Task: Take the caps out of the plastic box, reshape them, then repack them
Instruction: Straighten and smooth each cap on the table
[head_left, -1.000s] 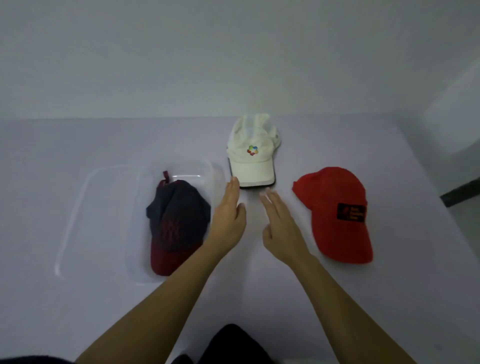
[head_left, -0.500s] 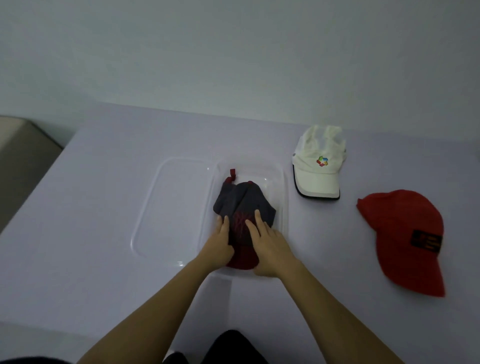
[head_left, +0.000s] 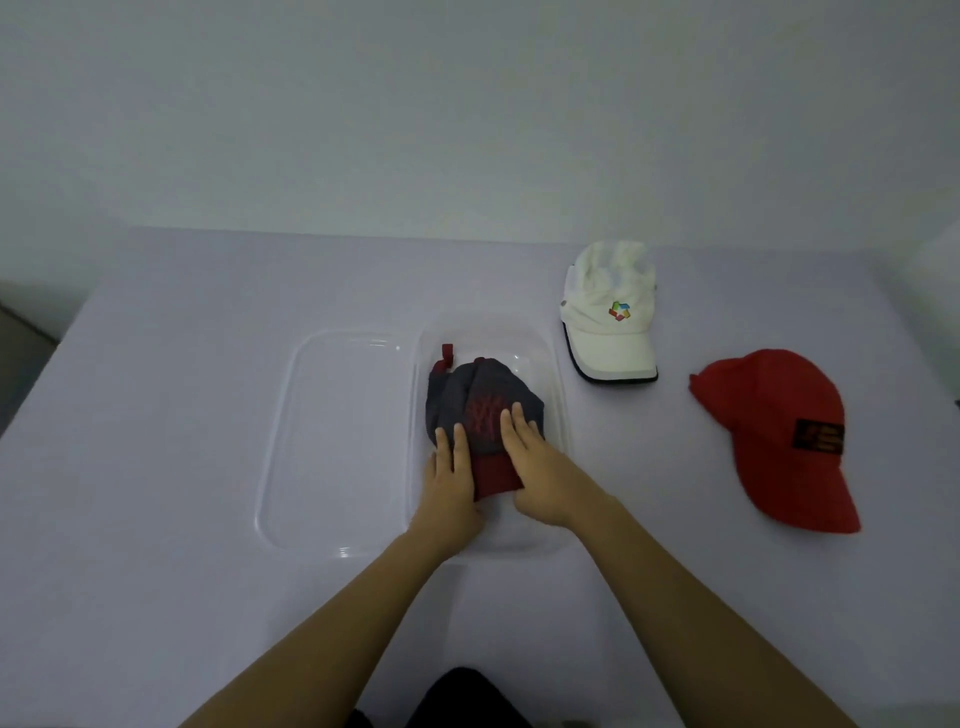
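A dark grey cap with a dark red brim (head_left: 480, 395) lies inside the clear plastic box (head_left: 558, 415) at the table's middle. My left hand (head_left: 449, 483) rests on the cap's left side and my right hand (head_left: 535, 473) on its right side, fingers flat on the crown and flanking the brim. A white cap with a coloured logo (head_left: 610, 317) lies on the table to the box's right and farther back. A red cap with a black patch (head_left: 774, 431) lies at the right.
The box's clear lid (head_left: 337, 441) lies flat on the table directly left of the box. The table (head_left: 182, 364) is pale lilac, with a wall behind it and its left edge in sight.
Both hands moved from the table in front of the white cap into the box and onto the dark cap. The camera turned left, so the caps shifted right in view.
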